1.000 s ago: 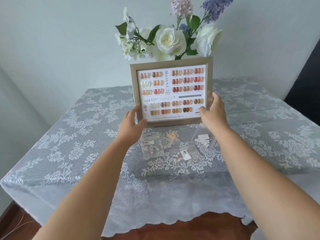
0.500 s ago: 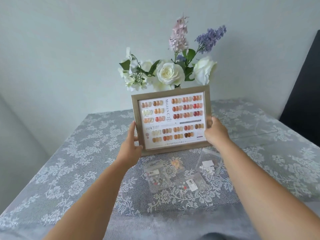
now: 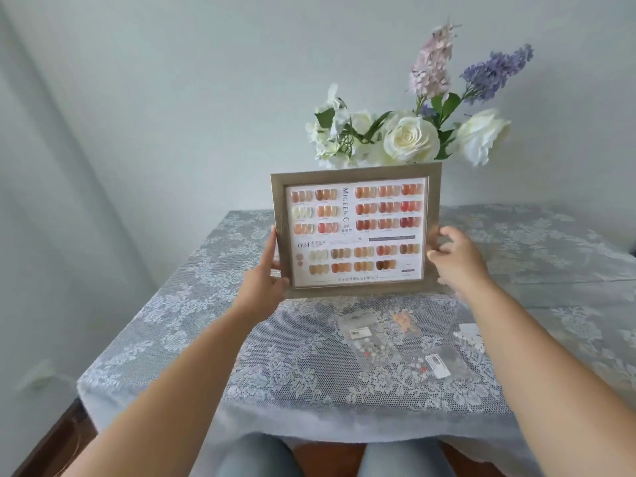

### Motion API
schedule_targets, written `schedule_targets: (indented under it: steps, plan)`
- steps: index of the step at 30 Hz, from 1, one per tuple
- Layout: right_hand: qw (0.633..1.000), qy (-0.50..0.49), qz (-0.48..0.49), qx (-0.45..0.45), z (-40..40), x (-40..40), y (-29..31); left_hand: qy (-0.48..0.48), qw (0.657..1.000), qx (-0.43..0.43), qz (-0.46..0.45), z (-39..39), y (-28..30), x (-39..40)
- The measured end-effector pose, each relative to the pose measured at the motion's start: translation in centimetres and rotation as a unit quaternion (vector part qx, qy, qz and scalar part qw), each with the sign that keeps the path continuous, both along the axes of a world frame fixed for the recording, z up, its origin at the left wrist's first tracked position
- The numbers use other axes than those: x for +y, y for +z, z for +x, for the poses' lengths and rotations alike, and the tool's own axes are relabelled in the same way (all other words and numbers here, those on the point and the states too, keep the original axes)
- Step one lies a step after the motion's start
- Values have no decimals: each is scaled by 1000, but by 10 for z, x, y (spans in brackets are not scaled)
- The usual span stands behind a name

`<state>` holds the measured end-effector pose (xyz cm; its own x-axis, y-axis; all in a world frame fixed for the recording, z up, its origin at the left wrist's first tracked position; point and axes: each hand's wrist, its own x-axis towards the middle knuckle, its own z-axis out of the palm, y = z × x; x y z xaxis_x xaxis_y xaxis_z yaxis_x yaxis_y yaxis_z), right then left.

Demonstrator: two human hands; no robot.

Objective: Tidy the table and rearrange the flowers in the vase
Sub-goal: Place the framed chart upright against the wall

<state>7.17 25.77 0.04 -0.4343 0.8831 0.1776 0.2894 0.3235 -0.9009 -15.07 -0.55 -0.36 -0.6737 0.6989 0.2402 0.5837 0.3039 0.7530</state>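
I hold a beige picture frame (image 3: 358, 232) with a nail-colour chart upright above the table, facing me. My left hand (image 3: 266, 277) grips its left edge and my right hand (image 3: 454, 259) grips its right edge. Behind the frame stand the flowers (image 3: 409, 136): white roses, a pink spike and a purple spike. The frame hides the vase. Several small clear packets (image 3: 371, 339) of nail decorations lie on the lace tablecloth (image 3: 172, 304) below the frame.
The table stands against a pale wall, with a corner of the wall at the left. A clear flat sheet (image 3: 568, 266) lies at the right of the table. My knees (image 3: 258, 456) show below the table's front edge.
The view has tilted up and shifted, so the flowers show fully. Both hands keep the frame, which sits slightly left of the flowers and higher off the packets.
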Motion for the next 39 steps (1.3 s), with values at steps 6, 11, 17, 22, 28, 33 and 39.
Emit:
schedule_targets:
  steps: [6,11,17,22,28,33,39]
  plan:
    - [985,106,-109,77,-61,-31,-9,70,997,18,10,-39,1,-54]
    - [975,160,-135,73,-110,-50,-7,131,991,-2,9,-56,-3,-83]
    - [974,171,-139,51,-164,-57,-2,178,983,-36,-8,-81,0,-92]
    - [969,186,-155,41,-203,-47,1,191,979,-69,-13,-110,6,-85]
    - [976,159,-147,28,-234,-20,8,169,982,-87,-2,-152,20,-54]
    - [980,116,-154,40,-248,5,8,131,987,-95,1,-187,24,-15]
    - [976,76,-188,78,-263,27,0,108,991,-75,-19,-226,21,23]
